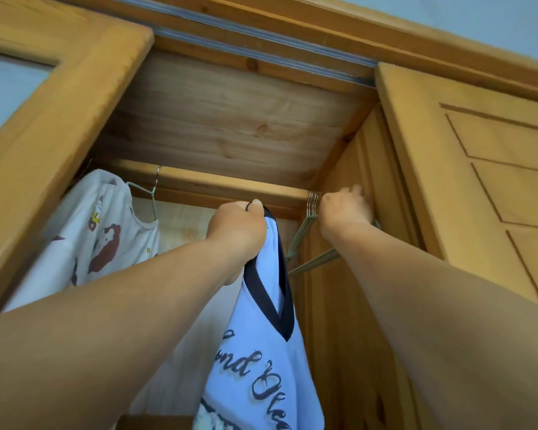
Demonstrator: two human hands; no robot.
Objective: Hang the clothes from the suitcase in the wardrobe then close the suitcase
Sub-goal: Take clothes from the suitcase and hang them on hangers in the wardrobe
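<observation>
The blue shirt (261, 346) is hanging from the left hand (239, 231), whose fingers are curling tight round its navy collar just under the rail (205, 178). The right hand (345, 209) is closing on the bare hangers (311, 218) at the rail's right end; exactly which one it is pinching is probably hidden. One white shirt (97, 231) is already hanging at the left. This shirt is not yet on a hanger, and the suitcase is lying out of view.
</observation>
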